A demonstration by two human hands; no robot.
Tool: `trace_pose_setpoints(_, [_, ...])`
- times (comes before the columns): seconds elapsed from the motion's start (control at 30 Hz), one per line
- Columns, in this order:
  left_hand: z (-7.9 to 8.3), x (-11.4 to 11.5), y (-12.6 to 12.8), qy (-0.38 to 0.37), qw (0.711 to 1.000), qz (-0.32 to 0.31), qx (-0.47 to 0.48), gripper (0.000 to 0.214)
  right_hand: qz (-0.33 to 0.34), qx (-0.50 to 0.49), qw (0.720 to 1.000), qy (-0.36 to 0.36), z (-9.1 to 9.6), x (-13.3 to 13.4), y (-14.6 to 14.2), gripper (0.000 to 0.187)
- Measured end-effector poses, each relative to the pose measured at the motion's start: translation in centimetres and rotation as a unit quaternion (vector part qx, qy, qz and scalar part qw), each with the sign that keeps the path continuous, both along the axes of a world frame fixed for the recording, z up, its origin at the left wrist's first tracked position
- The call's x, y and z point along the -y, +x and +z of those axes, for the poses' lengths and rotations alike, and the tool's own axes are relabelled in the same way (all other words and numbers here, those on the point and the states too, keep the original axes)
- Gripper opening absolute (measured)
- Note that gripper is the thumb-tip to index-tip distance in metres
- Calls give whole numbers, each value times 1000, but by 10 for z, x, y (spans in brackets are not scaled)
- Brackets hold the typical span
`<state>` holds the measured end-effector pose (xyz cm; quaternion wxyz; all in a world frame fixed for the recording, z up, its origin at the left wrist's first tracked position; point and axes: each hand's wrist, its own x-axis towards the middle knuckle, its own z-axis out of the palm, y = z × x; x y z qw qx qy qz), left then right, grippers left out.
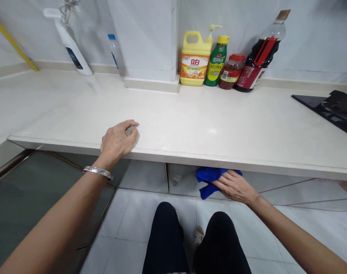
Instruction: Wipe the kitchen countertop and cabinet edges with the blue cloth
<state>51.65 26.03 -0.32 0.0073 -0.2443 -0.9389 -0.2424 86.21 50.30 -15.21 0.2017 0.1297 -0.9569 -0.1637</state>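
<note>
My left hand (118,141), with a silver bangle on the wrist, rests on the front edge of the pale stone countertop (190,121); its fingers are curled loosely and nothing shows in them. Below the counter's edge, my right hand (233,186) presses flat on a blue cloth (208,179) against the tiled wall under the counter. My knees in dark trousers (190,239) are below, over the tiled floor.
At the back wall stand a yellow dish-soap jug (194,61), a green bottle (217,61), a red-lidded jar (232,71) and a dark sauce bottle (260,57). A white spray bottle (70,45) leans at back left. A black hob (330,108) lies at right.
</note>
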Motion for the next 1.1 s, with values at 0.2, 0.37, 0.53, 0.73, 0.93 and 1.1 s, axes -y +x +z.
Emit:
trace_pose_setpoints(0.2, [-2,-4,-1,2,1000,3,-6,45,-51,7,998,-34,-7,-12,37,33])
trace_pose_setpoints(0.37, [-5,-4,-3,4,1000,-7,-19,45,-85,-54,991,-85,-15,23,4,34])
trace_pose_setpoints(0.53, [-7,-3,-3,18,1000,-14,-22,43,-33,-48,988,-139,-10,72,-62,38])
trace_pose_setpoints(0.73, [-5,-1,-1,24,1000,-4,-9,43,43,-13,976,-211,-8,119,-142,45])
trace_pose_setpoints(0.93, [-6,1,-4,33,999,3,-5,42,48,83,972,-214,8,160,-207,42])
trace_pose_setpoints(1.1, [-3,3,-7,27,999,13,12,41,80,61,984,-148,15,163,-223,31])
